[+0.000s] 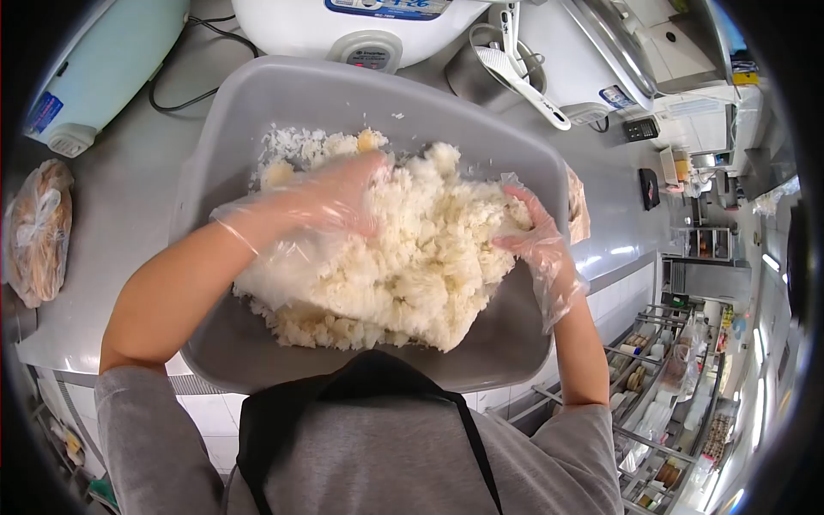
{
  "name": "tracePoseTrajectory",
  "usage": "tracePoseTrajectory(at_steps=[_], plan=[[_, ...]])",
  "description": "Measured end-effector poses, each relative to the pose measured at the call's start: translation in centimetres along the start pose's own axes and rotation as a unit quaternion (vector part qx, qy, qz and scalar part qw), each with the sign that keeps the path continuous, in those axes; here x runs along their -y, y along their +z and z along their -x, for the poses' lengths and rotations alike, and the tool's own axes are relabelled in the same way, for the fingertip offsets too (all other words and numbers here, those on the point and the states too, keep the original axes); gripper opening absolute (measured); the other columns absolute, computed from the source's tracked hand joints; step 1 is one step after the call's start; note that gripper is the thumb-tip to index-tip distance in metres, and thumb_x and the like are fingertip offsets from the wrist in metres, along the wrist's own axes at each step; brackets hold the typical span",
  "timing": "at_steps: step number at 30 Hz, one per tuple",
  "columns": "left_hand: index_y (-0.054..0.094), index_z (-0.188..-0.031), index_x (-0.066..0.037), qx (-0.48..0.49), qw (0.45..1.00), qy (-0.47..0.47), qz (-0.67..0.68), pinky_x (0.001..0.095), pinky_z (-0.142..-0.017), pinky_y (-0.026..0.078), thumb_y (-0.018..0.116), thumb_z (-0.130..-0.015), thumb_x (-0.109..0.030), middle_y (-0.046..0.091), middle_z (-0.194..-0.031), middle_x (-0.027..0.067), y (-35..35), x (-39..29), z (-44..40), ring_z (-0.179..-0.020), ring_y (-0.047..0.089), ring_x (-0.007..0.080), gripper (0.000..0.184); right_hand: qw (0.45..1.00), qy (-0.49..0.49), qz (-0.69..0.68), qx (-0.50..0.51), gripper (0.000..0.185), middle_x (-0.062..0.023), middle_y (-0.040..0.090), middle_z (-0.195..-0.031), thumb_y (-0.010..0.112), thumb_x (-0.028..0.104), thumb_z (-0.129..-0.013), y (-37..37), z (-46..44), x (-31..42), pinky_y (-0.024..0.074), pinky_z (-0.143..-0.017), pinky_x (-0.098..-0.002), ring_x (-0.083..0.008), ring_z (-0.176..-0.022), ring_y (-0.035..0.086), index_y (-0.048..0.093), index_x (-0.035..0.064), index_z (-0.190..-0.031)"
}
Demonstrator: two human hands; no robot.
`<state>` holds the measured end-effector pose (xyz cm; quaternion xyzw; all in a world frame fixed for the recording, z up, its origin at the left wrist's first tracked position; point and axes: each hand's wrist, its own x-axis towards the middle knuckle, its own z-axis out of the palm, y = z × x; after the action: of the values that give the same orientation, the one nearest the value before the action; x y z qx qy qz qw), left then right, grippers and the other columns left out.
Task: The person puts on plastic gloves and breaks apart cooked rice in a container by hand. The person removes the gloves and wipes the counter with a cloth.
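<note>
A large heap of cooked white rice point(421, 249) fills the middle of a deep grey plastic tub point(506, 352), with yellowish patches at its far left. Both my hands are in thin clear plastic gloves. On the left part of the heap lies my left hand point(339, 202), slightly blurred, its thumb and fingers apart and some fingertips hidden in the rice. At the right edge of the heap, my right hand point(536, 232) touches the rice with fingers curved and spread from the thumb. Loose grains stick to the tub's far wall.
Behind the tub stands a white rice cooker point(283, 26), with a pale green cooker point(112, 60) to its left. A metal pot point(468, 77) with white paddles point(536, 99) is at the back right. A tied plastic bag point(41, 232) lies left on the steel counter point(94, 318). Shelves point(652, 386) stand right.
</note>
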<state>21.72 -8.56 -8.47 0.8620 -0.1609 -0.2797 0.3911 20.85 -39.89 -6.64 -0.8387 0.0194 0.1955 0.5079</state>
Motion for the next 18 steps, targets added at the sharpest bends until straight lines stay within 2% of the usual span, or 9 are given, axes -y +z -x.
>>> tracePoseTrajectory(at_steps=[2,5,6,9,10,13,15,17,18], plan=[[0.036,-0.131,-0.004,-0.042,0.998,0.004,-0.053,0.0410,-0.103,0.034,0.072,-0.064,-0.017,0.043,-0.130,0.0231,-1.4,-2.1,0.9,-0.120,0.044,0.0343,0.078,0.983,-0.116,0.133,-0.041,0.077,-0.0041,0.051,-0.114,0.081,-0.001,-0.058,0.7,1.3,0.8,0.0410,-0.095,-0.0298,-0.0164,-0.108,0.050,0.049,0.0104,-0.127],[0.043,-0.124,-0.008,-0.080,0.989,0.016,-0.126,0.0427,-0.101,0.036,0.073,-0.063,-0.013,0.044,-0.129,0.0214,-2.9,-3.9,1.9,-0.119,0.045,0.0346,0.069,0.973,-0.153,0.162,-0.060,0.071,-0.0044,0.049,-0.113,0.081,0.000,-0.059,1.4,2.7,-0.3,0.0431,-0.092,-0.0288,-0.0174,-0.109,0.049,0.052,0.0092,-0.124],[0.045,-0.121,-0.009,-0.074,0.980,0.030,-0.182,0.0428,-0.100,0.037,0.074,-0.063,-0.012,0.045,-0.128,0.0208,-2.9,-3.9,1.9,-0.119,0.044,0.0346,0.066,0.957,-0.187,0.208,-0.070,0.063,-0.0034,0.051,-0.104,0.079,0.001,-0.062,1.9,3.1,-1.4,0.0471,-0.083,-0.0277,-0.0155,-0.100,0.053,0.055,0.0083,-0.120],[0.049,-0.114,-0.011,-0.106,0.939,0.127,-0.302,0.0439,-0.095,0.040,0.074,-0.061,-0.009,0.047,-0.123,0.0185,-1.8,-1.5,2.3,-0.115,0.046,0.0350,0.059,0.995,-0.010,0.099,-0.010,0.054,-0.0024,0.054,-0.095,0.078,0.005,-0.066,2.0,3.6,-3.1,0.0484,-0.075,-0.0258,-0.0118,-0.087,0.054,0.057,0.0073,-0.115],[0.050,-0.112,-0.011,-0.126,0.919,0.169,-0.332,0.0444,-0.093,0.041,0.074,-0.060,-0.009,0.047,-0.122,0.0176,-1.4,-0.9,2.4,-0.113,0.048,0.0352,0.057,0.993,-0.036,0.107,-0.033,0.045,-0.0044,0.055,-0.084,0.079,0.013,-0.066,1.9,3.7,-1.6,0.0471,-0.068,-0.0278,-0.0141,-0.071,0.049,0.062,0.0057,-0.107],[0.051,-0.110,-0.012,-0.139,0.939,0.150,-0.276,0.0440,-0.088,0.042,0.073,-0.058,-0.005,0.052,-0.115,0.0144,-0.7,-0.2,2.4,-0.107,0.051,0.0349,0.058,0.952,-0.107,0.283,-0.050,0.041,-0.0055,0.056,-0.081,0.080,0.016,-0.065,1.6,2.8,2.8,0.0477,-0.067,-0.0304,-0.0181,-0.070,0.053,0.064,0.0068,-0.101],[0.052,-0.109,-0.011,-0.112,0.950,0.121,-0.264,0.0433,-0.086,0.043,0.071,-0.056,-0.002,0.055,-0.108,0.0139,-1.0,-0.6,2.1,-0.103,0.053,0.0358,0.057,0.842,-0.391,0.370,-0.042,0.051,-0.0088,0.057,-0.098,0.080,0.021,-0.068,2.8,1.1,4.7,0.0461,-0.086,-0.0335,-0.0250,-0.098,0.056,0.058,0.0093,-0.112],[0.053,-0.106,-0.009,-0.106,0.960,0.110,-0.233,0.0432,-0.083,0.044,0.069,-0.058,-0.002,0.058,-0.100,0.0144,-1.1,-0.5,2.0,-0.098,0.055,0.0364,0.051,0.828,-0.378,0.414,0.026,0.062,-0.0147,0.050,-0.115,0.081,0.030,-0.066,6.0,0.2,7.4,0.0391,-0.096,-0.0415,-0.0332,-0.114,0.046,0.053,0.0136,-0.119],[0.053,-0.104,-0.008,-0.112,0.965,0.113,-0.209,0.0435,-0.082,0.045,0.067,-0.061,-0.004,0.059,-0.096,0.0151,-1.0,-0.3,2.1,-0.094,0.056,0.0365,0.045,0.789,-0.408,0.459,-0.002,0.065,-0.0154,0.047,-0.118,0.081,0.030,-0.065,7.2,-1.6,7.1,0.0377,-0.097,-0.0423,-0.0336,-0.115,0.045,0.052,0.0149,-0.121]])
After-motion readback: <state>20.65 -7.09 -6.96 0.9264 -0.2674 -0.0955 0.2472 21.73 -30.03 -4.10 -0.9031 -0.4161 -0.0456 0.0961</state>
